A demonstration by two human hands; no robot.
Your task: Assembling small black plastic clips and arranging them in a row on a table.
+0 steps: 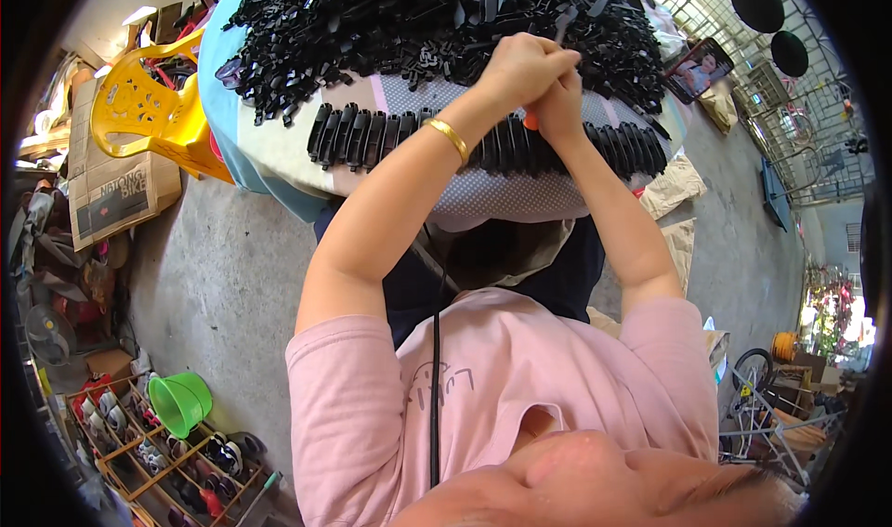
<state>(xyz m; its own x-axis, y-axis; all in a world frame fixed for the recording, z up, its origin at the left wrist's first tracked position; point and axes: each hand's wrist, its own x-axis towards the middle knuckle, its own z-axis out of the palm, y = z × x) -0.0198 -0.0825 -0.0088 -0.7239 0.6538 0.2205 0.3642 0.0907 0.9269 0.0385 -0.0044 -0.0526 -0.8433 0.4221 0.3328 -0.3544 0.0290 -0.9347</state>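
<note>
Home porch workshop: shoe rack (158,453), bicycle (757,378), table (279,169) heaped with black plastic parts (390,25).

Both arms extended, hands (539,85) seemingly clasped together

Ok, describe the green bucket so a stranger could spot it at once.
Start at the wooden shoe rack in the lower-left corner, on the concrete floor. The green bucket lies tipped at its upper end. It is the only bright green thing there, among pairs of shoes.

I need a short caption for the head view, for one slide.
Both hands pressed together on a black plastic part above a table heaped with such parts.
</note>
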